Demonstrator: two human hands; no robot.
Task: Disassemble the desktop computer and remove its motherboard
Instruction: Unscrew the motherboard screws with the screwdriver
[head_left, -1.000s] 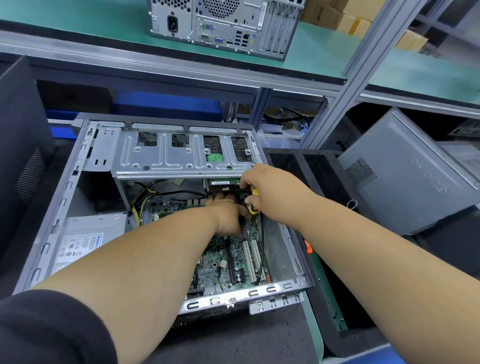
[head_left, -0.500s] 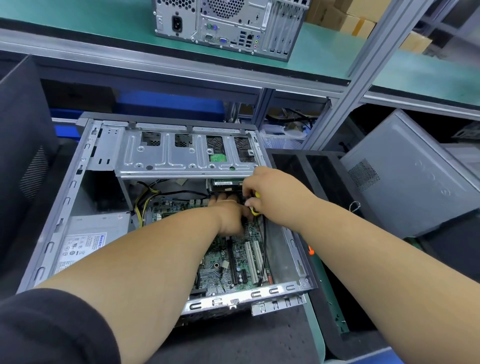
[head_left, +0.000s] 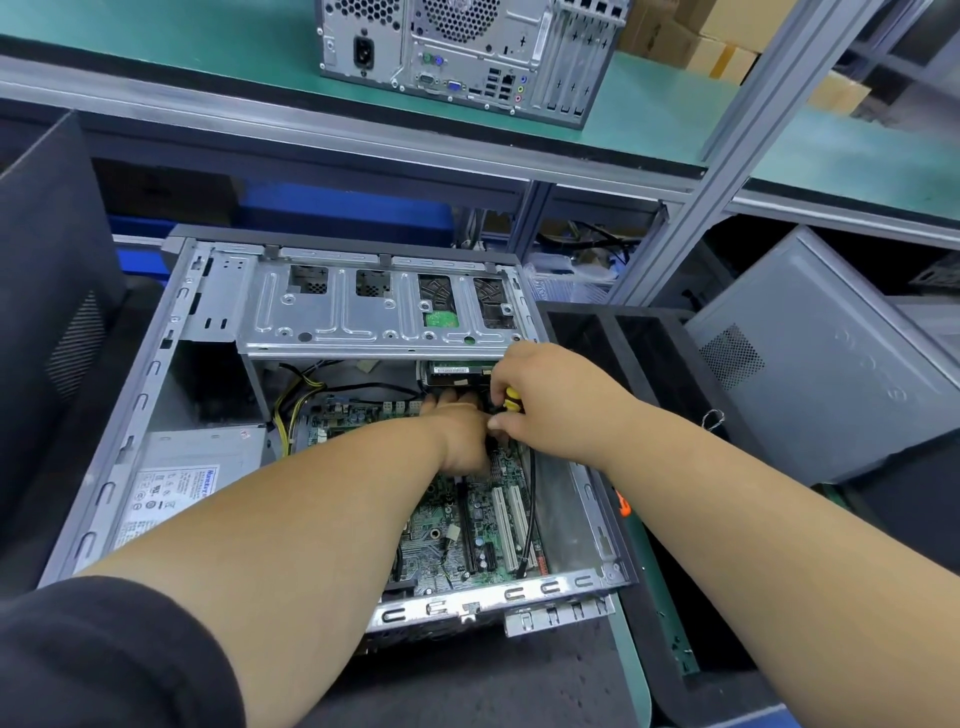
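An open desktop case (head_left: 130, 415) lies on its side in front of me. Its green motherboard (head_left: 483, 525) sits on the case floor, partly hidden by my left arm. My right hand (head_left: 556, 400) is closed around a screwdriver with a yellow and black handle (head_left: 511, 399), just under the silver drive cage (head_left: 363, 317). My left hand (head_left: 462, 436) reaches down onto the board right beside the screwdriver; its fingertips are hidden, so whether it grips anything is unclear. A grey power supply (head_left: 192, 467) fills the case's left side, with yellow and black cables (head_left: 291, 405) running to the board.
A second computer tower (head_left: 467, 52) stands on the green upper shelf. Grey case panels (head_left: 821, 364) lean at the right, and a dark panel (head_left: 47, 291) stands at the left. A black tray (head_left: 649, 338) lies right of the case. An orange object (head_left: 623, 503) peeks out under my right arm.
Both hands stay at the same spot by the drive cage. Only the view has shifted slightly.
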